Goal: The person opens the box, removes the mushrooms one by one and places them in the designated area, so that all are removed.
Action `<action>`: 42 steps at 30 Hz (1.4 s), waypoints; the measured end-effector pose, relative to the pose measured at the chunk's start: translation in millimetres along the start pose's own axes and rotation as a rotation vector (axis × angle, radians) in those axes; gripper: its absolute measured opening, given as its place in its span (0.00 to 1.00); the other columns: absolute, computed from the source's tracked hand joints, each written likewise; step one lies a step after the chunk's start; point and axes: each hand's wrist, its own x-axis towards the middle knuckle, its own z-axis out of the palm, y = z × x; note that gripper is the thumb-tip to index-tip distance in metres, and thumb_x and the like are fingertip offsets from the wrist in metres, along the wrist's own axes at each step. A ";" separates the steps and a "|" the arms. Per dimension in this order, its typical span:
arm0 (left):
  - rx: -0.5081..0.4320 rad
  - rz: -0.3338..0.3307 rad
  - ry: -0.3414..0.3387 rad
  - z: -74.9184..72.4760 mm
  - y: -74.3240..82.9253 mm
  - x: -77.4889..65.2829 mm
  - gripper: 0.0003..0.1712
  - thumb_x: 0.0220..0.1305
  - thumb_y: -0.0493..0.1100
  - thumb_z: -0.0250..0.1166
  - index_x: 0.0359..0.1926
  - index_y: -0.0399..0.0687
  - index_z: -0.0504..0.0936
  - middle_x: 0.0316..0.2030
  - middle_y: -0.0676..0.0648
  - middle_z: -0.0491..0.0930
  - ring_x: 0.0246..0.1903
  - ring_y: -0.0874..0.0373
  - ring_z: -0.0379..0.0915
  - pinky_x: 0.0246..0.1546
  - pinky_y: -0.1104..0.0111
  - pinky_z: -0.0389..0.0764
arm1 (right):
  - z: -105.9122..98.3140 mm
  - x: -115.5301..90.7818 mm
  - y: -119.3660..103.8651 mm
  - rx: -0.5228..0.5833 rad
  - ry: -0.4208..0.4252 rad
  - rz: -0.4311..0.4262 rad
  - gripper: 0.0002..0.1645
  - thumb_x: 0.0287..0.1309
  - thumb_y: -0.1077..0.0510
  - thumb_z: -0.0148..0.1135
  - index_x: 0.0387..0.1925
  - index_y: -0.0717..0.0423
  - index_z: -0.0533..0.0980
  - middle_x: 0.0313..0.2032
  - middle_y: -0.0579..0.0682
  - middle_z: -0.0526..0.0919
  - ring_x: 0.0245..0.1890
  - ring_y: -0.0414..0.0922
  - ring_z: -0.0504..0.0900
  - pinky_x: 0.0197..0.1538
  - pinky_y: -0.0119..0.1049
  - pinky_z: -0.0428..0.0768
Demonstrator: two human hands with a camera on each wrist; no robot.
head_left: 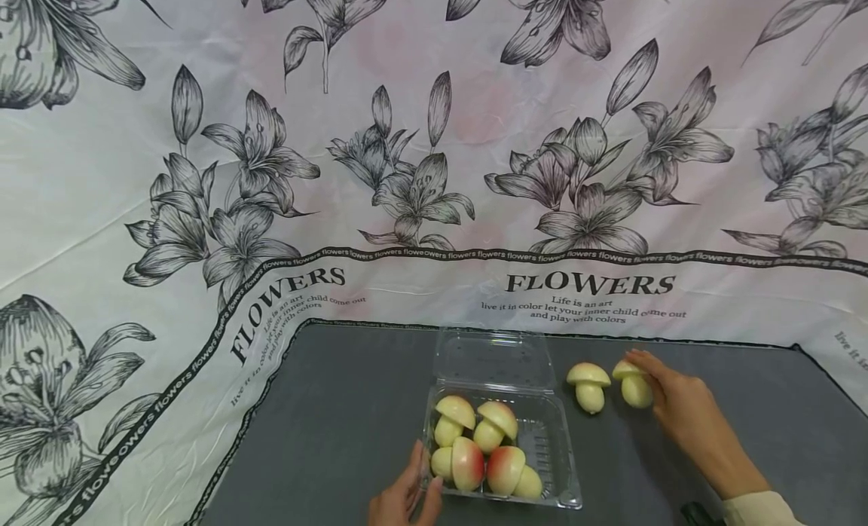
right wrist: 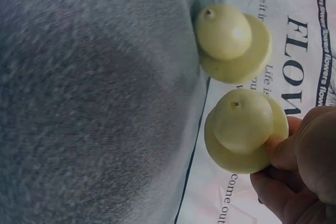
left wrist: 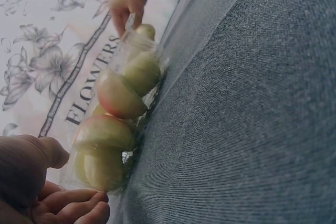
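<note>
My right hand [head_left: 678, 398] pinches the cap of a toy mushroom [right wrist: 242, 124], pale cream with a rounded stem, between thumb and fingers. Beside it on the dark cloth stands a second mushroom [head_left: 588, 386], its cap tinged pink. To the left lies a clear plastic container [head_left: 566, 466] with its hinged lid [head_left: 493, 364] folded back. Several mushrooms with red-blushed caps sit inside, among them one [head_left: 468, 463] at the front left. My left hand [head_left: 407, 492] holds the container's front left corner, thumb at the front and fingers along the side.
A dark grey cloth [head_left: 339, 405] covers the table. Behind it and at the left hangs white fabric [head_left: 407, 285] printed with black flowers and lettering. A small dark object [head_left: 698, 513] lies by the right sleeve [head_left: 759, 509] at the bottom edge.
</note>
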 end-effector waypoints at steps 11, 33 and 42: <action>-0.021 -0.016 0.002 1.0 0.9 0.3 0.45 0.74 0.60 0.68 0.76 0.32 0.68 0.64 0.27 0.78 0.59 0.29 0.80 0.49 0.52 0.91 | 6.1 -3.9 10.0 -0.028 -0.081 -0.009 0.25 0.61 0.78 0.66 0.58 0.60 0.81 0.57 0.73 0.82 0.40 0.72 0.87 0.34 0.70 0.83; -0.025 -0.006 0.010 1.1 0.1 0.1 0.45 0.74 0.60 0.68 0.76 0.32 0.68 0.64 0.29 0.78 0.60 0.32 0.80 0.49 0.52 0.91 | 5.7 -8.9 9.2 -0.012 -0.046 -0.068 0.27 0.58 0.75 0.72 0.58 0.58 0.83 0.58 0.66 0.85 0.54 0.68 0.84 0.39 0.66 0.86; -0.034 0.010 -0.011 -0.9 -1.4 -0.1 0.45 0.74 0.59 0.68 0.76 0.32 0.68 0.65 0.29 0.77 0.61 0.32 0.79 0.49 0.54 0.91 | 4.5 -11.6 10.1 -0.016 -0.030 -0.098 0.28 0.57 0.76 0.73 0.59 0.58 0.83 0.58 0.64 0.85 0.63 0.47 0.81 0.39 0.60 0.87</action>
